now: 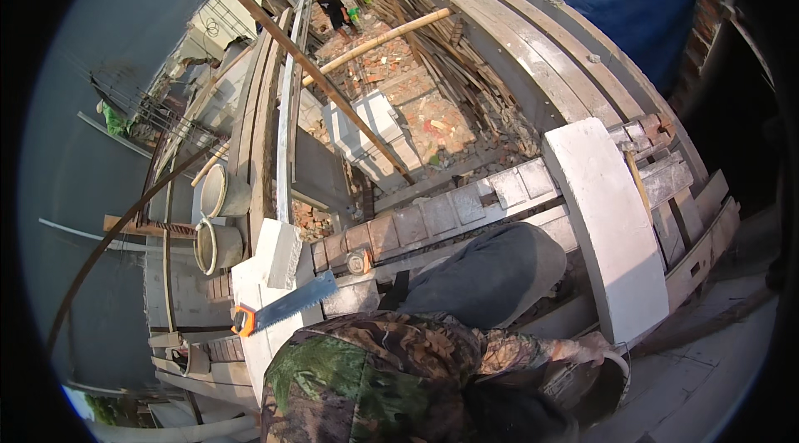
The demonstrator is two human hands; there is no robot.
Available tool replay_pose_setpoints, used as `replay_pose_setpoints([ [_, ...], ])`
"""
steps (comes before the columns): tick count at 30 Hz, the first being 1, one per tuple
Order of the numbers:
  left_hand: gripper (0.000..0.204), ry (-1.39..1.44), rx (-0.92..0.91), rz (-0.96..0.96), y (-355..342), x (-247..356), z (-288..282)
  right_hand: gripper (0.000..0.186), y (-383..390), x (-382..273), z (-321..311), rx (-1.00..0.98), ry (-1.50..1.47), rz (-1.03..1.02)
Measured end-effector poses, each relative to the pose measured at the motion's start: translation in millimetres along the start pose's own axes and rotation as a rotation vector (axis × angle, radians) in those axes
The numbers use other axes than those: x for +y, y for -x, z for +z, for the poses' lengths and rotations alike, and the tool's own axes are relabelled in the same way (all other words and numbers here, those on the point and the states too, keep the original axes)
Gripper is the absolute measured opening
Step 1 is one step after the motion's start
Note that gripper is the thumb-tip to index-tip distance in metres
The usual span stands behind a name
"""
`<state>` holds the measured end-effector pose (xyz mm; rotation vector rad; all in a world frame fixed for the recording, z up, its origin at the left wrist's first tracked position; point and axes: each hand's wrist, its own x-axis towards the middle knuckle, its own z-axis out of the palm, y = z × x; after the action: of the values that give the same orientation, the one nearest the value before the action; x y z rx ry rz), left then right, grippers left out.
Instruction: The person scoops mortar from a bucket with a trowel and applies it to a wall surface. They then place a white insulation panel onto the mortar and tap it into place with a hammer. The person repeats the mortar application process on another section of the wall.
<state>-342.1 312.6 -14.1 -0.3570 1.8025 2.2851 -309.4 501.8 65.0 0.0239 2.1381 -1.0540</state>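
My right hand (589, 350) reaches from a camouflage sleeve at the lower right and grips the rim of a bucket (616, 385). Just above it a long white block (599, 227) lies across the ledge, beside my dark trousered leg. My left hand is out of view, hidden behind my body. At my left, a handsaw (291, 301) with an orange handle rests on white blocks (279, 256). A small tape measure (358, 262) sits on the brick ledge (433, 220).
Long planks (566, 60) line both sides of a rubble-floored space crossed by bamboo poles (379, 47). Two buckets (215, 245) stand at the left near rebar. Another person (335, 9) is bent in the far background. A blue tarp (632, 2) hangs at the upper right.
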Motion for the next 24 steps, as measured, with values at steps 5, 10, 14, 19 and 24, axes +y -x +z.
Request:
replay_pose_setpoints([
  [5,0.028,-0.022,-0.034,0.013,6.6,-8.1,15.3,0.044,47.2,27.2,-22.3,0.031,-0.175,0.074],
  [10,0.023,0.065,-0.044,-0.009,11.5,-18.1,17.8,0.045,94.1,41.9,-25.4,0.121,-0.341,0.072],
  [14,0.038,0.175,-0.064,-0.034,14.2,-4.8,12.0,0.046,99.3,46.5,-18.8,0.142,0.243,-0.022],
  [19,0.066,0.156,-0.11,-0.146,17.2,11.1,9.4,0.046,101.3,35.8,-28.1,0.295,0.175,0.093],
  [24,0.063,0.174,-0.094,-0.162,16.5,12.5,7.3,0.038,102.3,24.7,-33.9,0.227,0.275,-0.006],
])
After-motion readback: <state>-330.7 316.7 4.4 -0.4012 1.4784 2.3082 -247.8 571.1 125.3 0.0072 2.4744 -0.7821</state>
